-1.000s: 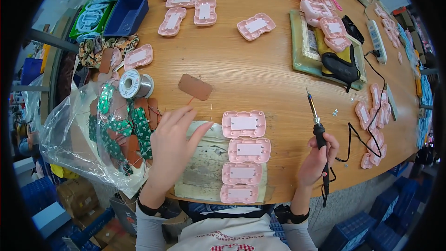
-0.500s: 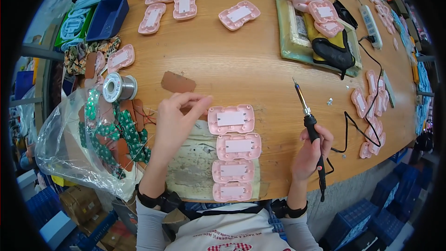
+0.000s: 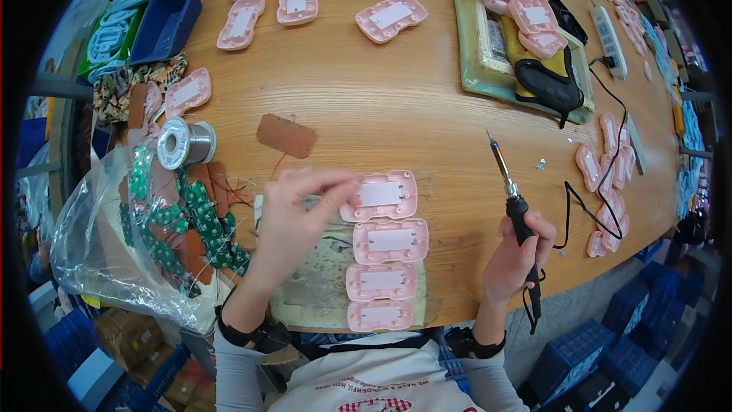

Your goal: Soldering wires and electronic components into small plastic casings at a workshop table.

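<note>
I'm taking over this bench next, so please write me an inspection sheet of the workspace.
Surface: wooden table; a stained sheet lies at its near edge.
Work pieces: four pink shells in a column before the person; a brown board lies beyond the left hand.
Clutter: green boards and a clear bag, left; a wire spool beside them; shiny scraps, right.
Hands: left, fingertips at the left side of the column's farthest shell, anything pinched unclear; right hand grips a soldering iron, tip pointing away from the person.
Cables: black cord bends across the table's right side; a plug sits in the white power strip.
Surroundings: blue crates, lower right; cardboard boxes, lower left.
</note>
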Motion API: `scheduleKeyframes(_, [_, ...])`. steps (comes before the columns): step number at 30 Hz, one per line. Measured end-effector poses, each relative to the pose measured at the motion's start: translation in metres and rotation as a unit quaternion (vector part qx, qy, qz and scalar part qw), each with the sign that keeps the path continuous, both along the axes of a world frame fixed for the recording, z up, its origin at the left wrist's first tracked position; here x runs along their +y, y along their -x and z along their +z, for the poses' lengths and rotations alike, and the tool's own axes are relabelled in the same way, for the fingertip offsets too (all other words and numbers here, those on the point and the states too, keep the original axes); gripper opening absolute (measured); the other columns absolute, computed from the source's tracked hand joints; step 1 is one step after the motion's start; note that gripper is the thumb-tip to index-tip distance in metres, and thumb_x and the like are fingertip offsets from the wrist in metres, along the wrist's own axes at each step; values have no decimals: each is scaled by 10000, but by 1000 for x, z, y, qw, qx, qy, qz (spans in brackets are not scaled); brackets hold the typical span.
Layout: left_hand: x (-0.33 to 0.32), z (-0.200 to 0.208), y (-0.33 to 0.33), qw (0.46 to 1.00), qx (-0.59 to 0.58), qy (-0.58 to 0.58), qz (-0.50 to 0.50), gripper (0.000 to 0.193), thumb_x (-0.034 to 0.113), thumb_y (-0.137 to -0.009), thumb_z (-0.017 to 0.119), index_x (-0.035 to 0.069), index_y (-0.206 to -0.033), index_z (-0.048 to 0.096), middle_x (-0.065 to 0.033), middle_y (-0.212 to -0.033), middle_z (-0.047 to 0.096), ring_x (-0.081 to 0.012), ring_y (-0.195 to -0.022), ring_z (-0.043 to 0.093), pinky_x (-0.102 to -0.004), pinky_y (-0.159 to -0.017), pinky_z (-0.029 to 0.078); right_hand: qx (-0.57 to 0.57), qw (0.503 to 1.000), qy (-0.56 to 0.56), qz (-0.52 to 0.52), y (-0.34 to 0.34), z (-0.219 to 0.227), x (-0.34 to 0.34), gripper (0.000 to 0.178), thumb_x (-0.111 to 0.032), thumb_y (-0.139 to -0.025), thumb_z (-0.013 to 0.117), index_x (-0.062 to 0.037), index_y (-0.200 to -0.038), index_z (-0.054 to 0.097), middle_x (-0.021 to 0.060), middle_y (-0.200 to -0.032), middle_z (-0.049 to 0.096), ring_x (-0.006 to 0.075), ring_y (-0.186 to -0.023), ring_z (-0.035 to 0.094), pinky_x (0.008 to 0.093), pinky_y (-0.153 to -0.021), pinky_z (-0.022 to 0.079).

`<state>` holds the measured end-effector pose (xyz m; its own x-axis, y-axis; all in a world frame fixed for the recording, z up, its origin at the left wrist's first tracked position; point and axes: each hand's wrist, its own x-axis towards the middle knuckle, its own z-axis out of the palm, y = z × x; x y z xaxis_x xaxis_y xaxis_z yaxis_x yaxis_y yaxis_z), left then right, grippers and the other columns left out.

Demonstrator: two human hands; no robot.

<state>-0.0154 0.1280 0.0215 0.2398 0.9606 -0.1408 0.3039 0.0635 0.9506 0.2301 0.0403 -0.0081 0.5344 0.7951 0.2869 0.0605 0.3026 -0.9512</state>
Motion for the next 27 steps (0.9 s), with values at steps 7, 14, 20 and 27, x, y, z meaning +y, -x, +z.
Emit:
scheduleKeyframes(7, [-15,-4,-12,955,184,-218,-82,124,90,-694,731,84,-817,710,-4,-755,631,-178,-756,546,-305,-738,352,-48,998,11,44,14,3,0,244,-265,-896,558,-43,-906,457,62,-749,458,141,-675,416,278,-625,346])
scheduleKeyframes(14, [-17,-18,-12,933,206,-288,-62,198,84,-629,718,114,-824,693,27,-778,585,-171,-783,542,-329,-764,348,-69,996,10,62,22,4,5,125,-114,-823,527,-35,-811,430,60,-609,442,141,-550,386,292,-555,305])
scheduleKeyframes(20, [-17,-24,-13,922,221,-304,-93,222,66,-606,701,111,-823,682,21,-795,578,-166,-791,540,-335,-767,352,-78,994,18,72,21,2,3,136,-111,-795,547,-31,-775,438,74,-608,471,135,-530,365,292,-541,287])
scheduleKeyframes(27, [-15,-28,-13,920,225,-305,-97,218,64,-613,697,110,-825,681,16,-797,577,-168,-784,544,-339,-765,360,-134,986,27,96,19,2,1,144,-114,-781,559,-17,-773,453,91,-627,499,137,-529,370,299,-522,276])
